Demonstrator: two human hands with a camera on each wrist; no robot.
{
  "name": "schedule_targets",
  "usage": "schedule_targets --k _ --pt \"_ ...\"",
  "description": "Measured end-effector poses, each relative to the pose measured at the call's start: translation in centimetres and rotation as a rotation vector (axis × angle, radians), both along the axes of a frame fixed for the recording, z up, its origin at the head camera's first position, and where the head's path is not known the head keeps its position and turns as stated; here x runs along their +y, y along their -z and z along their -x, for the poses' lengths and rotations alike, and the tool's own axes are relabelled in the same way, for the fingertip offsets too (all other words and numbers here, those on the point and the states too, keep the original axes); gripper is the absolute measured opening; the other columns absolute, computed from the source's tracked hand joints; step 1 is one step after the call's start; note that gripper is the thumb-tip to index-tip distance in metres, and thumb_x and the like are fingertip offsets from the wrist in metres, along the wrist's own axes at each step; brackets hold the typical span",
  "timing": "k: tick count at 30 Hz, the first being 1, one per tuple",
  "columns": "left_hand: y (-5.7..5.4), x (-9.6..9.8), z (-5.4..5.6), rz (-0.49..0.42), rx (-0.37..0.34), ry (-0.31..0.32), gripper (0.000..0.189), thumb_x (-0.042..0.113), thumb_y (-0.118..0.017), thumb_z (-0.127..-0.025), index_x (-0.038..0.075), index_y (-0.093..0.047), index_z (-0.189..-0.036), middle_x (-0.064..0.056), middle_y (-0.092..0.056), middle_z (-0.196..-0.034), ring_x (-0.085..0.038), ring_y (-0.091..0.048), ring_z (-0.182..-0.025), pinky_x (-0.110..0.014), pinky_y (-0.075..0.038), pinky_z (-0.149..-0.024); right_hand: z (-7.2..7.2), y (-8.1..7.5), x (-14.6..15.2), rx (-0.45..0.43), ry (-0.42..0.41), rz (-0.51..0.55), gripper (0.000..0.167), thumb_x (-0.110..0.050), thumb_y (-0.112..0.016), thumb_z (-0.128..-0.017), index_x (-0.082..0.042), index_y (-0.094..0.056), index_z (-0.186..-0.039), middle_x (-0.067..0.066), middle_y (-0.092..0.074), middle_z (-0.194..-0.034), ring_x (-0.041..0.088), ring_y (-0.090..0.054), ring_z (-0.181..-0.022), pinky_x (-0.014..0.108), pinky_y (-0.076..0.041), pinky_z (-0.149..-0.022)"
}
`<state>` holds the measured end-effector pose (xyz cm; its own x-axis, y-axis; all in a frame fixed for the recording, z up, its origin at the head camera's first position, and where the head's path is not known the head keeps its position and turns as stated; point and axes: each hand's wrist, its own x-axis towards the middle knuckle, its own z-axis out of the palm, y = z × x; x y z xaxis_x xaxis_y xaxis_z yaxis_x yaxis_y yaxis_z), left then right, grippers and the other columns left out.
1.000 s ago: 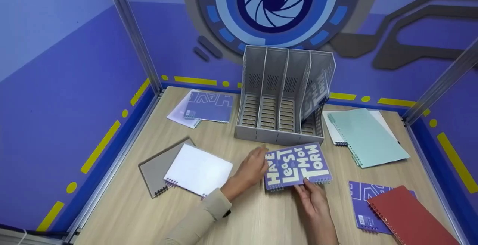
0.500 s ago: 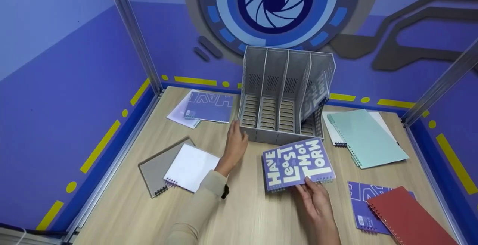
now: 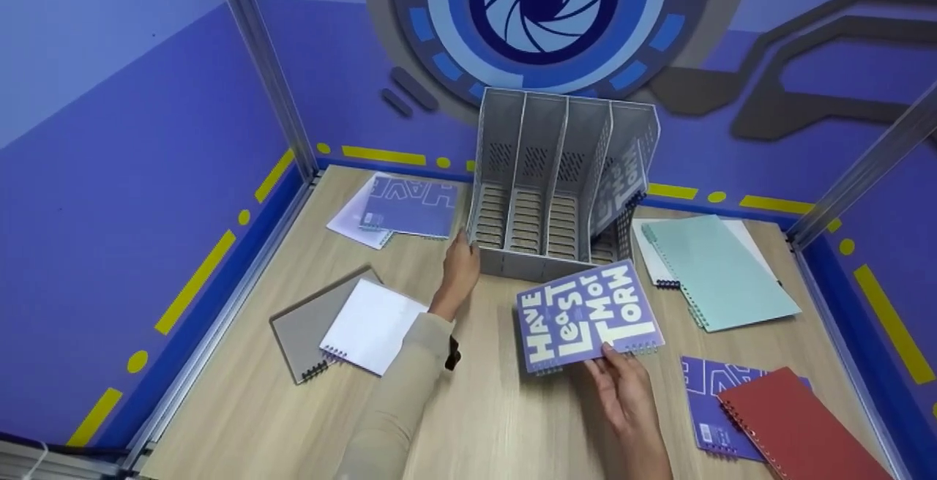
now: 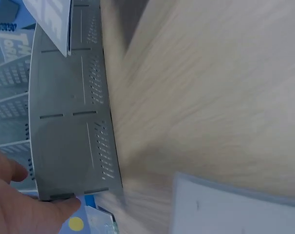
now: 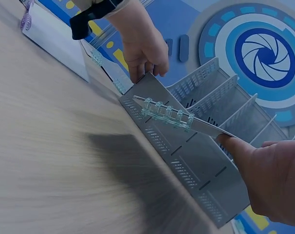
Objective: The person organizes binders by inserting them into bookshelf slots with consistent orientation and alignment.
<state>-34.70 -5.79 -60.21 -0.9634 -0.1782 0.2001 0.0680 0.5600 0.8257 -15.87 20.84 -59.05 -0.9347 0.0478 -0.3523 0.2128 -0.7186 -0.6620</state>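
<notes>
My left hand (image 3: 460, 271) holds the front left corner of a grey desk file organizer (image 3: 512, 263). In the left wrist view its thumb and fingers pinch that corner of the front wall (image 4: 69, 141). My right hand (image 3: 626, 392) grips a purple spiral notebook (image 3: 585, 319) with large white letters by its lower edge. The notebook is raised off the table and tilted, its upper edge overlapping the organizer's front in the head view. Seen from the right wrist, its rings (image 5: 167, 114) face the camera. A dark notebook (image 3: 621, 191) leans in the organizer's rightmost slot.
Left of the organizer lie a purple notebook (image 3: 413, 205) and a pale one. Nearer are a grey notebook (image 3: 300, 319) and a white one (image 3: 373, 326). On the right lie a mint notebook (image 3: 721, 271) over a white one, and a red notebook (image 3: 801, 425) over a purple one.
My left hand has let go of the purple notebook and moved left to the organizer's corner. The right hand has lifted and tilted the notebook slightly.
</notes>
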Motion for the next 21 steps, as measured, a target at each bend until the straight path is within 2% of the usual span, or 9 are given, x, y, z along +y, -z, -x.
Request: schedule_targets --k 2,4,6,8,12,16,21 --pt "0.1 -0.3 0.5 0.020 -0.009 -0.014 0.026 0.008 -0.049 -0.104 -0.007 -0.060 -0.123 -0.028 -0.068 -0.111 -0.045 -0.066 -0.105 -0.055 -0.052 -0.088 0.0 -0.1 0.0 -0.007 -0.002 -0.016 0.051 -0.003 -0.041 -0.108 -0.003 -0.025 -0.157 0.007 -0.061 -0.133 0.020 -0.057 -0.131 0.035 -0.045 -0.107" --pt "0.2 -0.6 0.9 0.012 -0.022 -0.026 0.019 0.009 -0.049 -0.104 -0.002 -0.064 -0.103 -0.021 -0.068 -0.093 -0.037 -0.067 -0.089 -0.053 -0.053 -0.078 0.0 -0.2 -0.1 -0.007 -0.009 -0.038 0.051 -0.004 -0.040 -0.109 -0.003 -0.025 -0.157 0.007 -0.059 -0.135 0.020 -0.056 -0.132 0.034 -0.045 -0.107" --pt "0.2 -1.0 1.3 -0.017 -0.029 -0.028 0.024 0.009 -0.049 -0.104 0.002 -0.060 -0.083 -0.012 -0.058 -0.076 -0.029 -0.058 -0.073 -0.046 -0.049 -0.067 0.0 -0.3 -0.1 0.000 -0.007 -0.070 0.049 -0.004 -0.040 -0.109 0.000 -0.026 -0.156 0.008 -0.060 -0.133 0.019 -0.059 -0.129 0.034 -0.046 -0.106" --pt "0.1 -1.4 1.6 -0.058 -0.034 -0.024 0.033 0.008 -0.050 -0.104 0.007 -0.052 -0.071 -0.004 -0.046 -0.067 -0.022 -0.046 -0.065 -0.038 -0.040 -0.060 0.0 -0.4 -0.2 0.004 -0.004 -0.097 0.048 -0.005 -0.041 -0.109 0.002 -0.027 -0.154 0.007 -0.064 -0.128 0.018 -0.063 -0.124 0.034 -0.046 -0.106" --pt "-0.1 -1.9 1.9 -0.105 -0.055 -0.007 0.040 0.009 -0.053 -0.103 0.015 -0.039 -0.065 0.004 -0.032 -0.062 -0.014 -0.033 -0.058 -0.029 -0.028 -0.054 0.2 -0.6 -0.3 0.005 -0.002 -0.115 0.046 -0.004 -0.040 -0.109 0.005 -0.029 -0.152 0.005 -0.069 -0.120 0.016 -0.066 -0.118 0.034 -0.047 -0.105" --pt "-0.2 -2.0 1.9 -0.132 -0.063 -0.003 0.041 0.009 -0.054 -0.103 0.016 -0.038 -0.065 0.005 -0.032 -0.061 -0.012 -0.032 -0.057 -0.027 -0.026 -0.054 0.2 -0.6 -0.3 0.004 -0.004 -0.103 0.046 -0.003 -0.040 -0.108 0.006 -0.030 -0.152 0.005 -0.069 -0.120 0.017 -0.066 -0.118 0.035 -0.047 -0.105" --pt "0.1 -2.4 1.9 -0.183 -0.027 -0.009 0.041 0.008 -0.057 -0.101 0.016 -0.041 -0.064 0.007 -0.033 -0.059 -0.011 -0.032 -0.057 -0.026 -0.025 -0.054 0.2 -0.6 -0.3 0.003 -0.011 -0.116 0.046 -0.004 -0.041 -0.108 0.005 -0.031 -0.153 0.007 -0.065 -0.125 0.019 -0.064 -0.121 0.035 -0.047 -0.105"
